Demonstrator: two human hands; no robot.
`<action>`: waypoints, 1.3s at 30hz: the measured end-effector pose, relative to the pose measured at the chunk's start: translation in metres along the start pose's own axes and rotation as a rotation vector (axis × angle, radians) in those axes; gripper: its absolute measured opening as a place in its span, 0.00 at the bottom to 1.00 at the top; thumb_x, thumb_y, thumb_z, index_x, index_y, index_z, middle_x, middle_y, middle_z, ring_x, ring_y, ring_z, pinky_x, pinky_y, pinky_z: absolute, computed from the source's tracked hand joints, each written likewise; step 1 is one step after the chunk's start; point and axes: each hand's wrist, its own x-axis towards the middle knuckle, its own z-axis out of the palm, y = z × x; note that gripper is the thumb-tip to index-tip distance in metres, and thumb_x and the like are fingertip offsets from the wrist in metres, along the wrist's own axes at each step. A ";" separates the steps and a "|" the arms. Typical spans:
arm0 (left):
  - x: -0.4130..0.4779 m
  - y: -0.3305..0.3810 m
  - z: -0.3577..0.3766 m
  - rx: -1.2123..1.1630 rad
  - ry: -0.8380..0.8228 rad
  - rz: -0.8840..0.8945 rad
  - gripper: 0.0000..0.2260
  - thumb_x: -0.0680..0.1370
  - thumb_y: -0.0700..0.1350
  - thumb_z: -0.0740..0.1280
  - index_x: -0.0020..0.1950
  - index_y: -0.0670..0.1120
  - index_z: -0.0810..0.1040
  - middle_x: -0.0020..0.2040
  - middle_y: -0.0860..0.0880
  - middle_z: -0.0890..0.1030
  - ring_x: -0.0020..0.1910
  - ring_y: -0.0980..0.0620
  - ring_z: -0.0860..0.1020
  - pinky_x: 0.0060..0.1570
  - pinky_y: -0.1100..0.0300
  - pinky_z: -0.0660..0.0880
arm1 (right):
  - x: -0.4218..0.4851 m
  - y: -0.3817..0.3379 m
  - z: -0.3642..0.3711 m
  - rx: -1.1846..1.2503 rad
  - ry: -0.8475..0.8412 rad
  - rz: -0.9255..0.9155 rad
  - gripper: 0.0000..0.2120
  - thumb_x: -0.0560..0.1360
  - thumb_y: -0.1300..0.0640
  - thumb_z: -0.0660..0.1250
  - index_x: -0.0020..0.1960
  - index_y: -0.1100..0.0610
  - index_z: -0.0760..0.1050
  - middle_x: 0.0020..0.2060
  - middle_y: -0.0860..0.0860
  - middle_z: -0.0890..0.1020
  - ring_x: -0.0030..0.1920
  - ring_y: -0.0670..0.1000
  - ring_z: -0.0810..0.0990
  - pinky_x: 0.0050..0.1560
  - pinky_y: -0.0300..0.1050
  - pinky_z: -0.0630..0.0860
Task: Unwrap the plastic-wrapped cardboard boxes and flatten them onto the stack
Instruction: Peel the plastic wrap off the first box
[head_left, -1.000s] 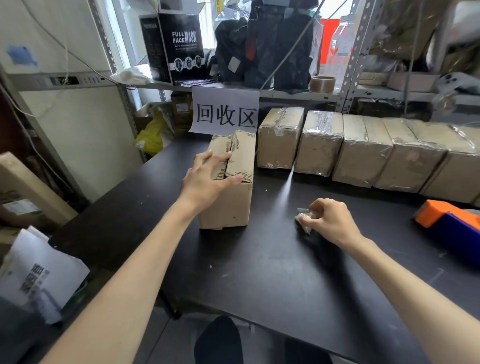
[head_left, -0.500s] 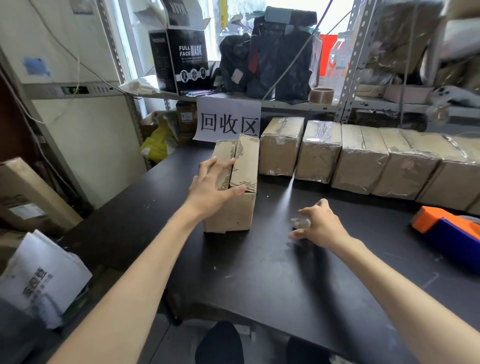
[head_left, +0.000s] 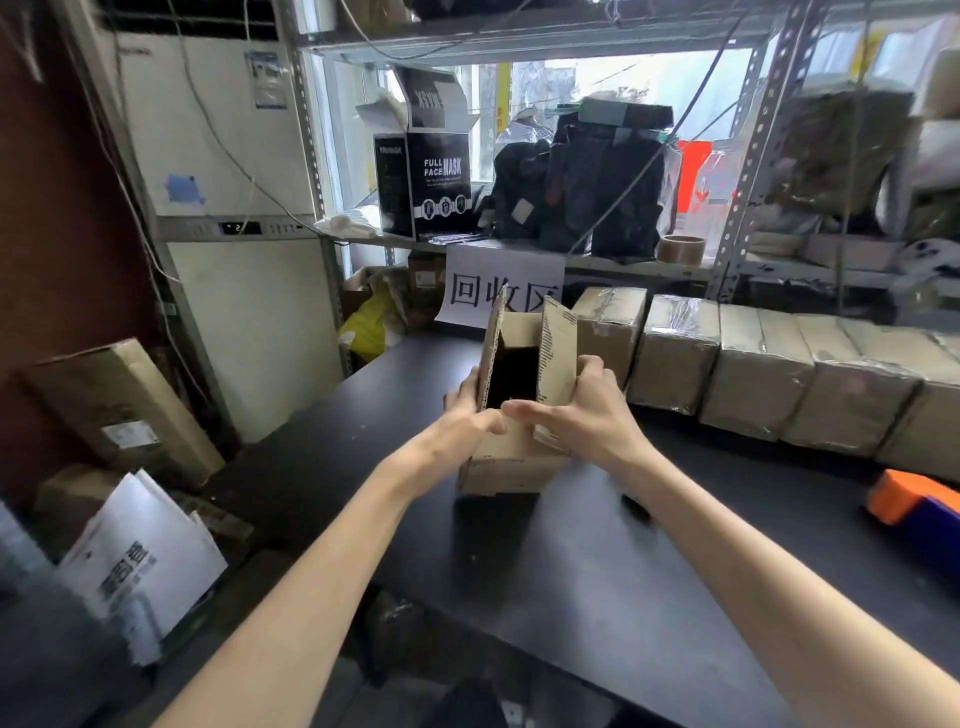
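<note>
An unwrapped brown cardboard box (head_left: 511, 462) stands on the black table (head_left: 597, 571), its two top flaps raised and its dark inside showing. My left hand (head_left: 467, 415) grips the left flap and wall. My right hand (head_left: 582, 410) grips the right flap, thumb across the box's front. Behind and to the right, a row of several plastic-wrapped cardboard boxes (head_left: 753, 364) lines the table's back edge. No stack of flattened boxes is in view.
A paper sign (head_left: 498, 283) hangs behind the box. An orange and blue tool (head_left: 919, 506) lies at the table's right edge. A small dark scrap (head_left: 636, 506) lies on the table. A tape roll (head_left: 680, 248) sits on the metal shelf. Cardboard and papers (head_left: 135, 556) pile up at left.
My right hand let go of the crumpled plastic and came to the box. Both hands now hold the box, and its top flaps have been opened upward.
</note>
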 end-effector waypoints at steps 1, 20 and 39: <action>-0.002 0.001 -0.001 -0.005 0.003 0.004 0.31 0.83 0.43 0.58 0.82 0.55 0.47 0.74 0.49 0.58 0.75 0.45 0.60 0.76 0.46 0.59 | -0.001 0.000 0.002 -0.048 0.023 0.010 0.38 0.63 0.46 0.80 0.64 0.58 0.65 0.58 0.54 0.72 0.56 0.50 0.72 0.60 0.47 0.74; -0.005 0.036 -0.023 -0.175 0.301 0.340 0.16 0.84 0.38 0.60 0.70 0.47 0.78 0.64 0.52 0.81 0.64 0.57 0.77 0.74 0.58 0.66 | -0.024 -0.028 -0.077 -0.184 0.475 -0.240 0.49 0.61 0.46 0.82 0.74 0.60 0.62 0.65 0.60 0.68 0.68 0.59 0.65 0.67 0.48 0.63; 0.024 0.036 0.004 0.013 0.555 0.161 0.41 0.49 0.58 0.81 0.58 0.48 0.71 0.56 0.48 0.80 0.56 0.46 0.78 0.56 0.50 0.78 | -0.010 -0.007 -0.067 -0.176 0.302 0.047 0.31 0.69 0.54 0.75 0.66 0.59 0.63 0.54 0.59 0.81 0.57 0.63 0.78 0.54 0.51 0.72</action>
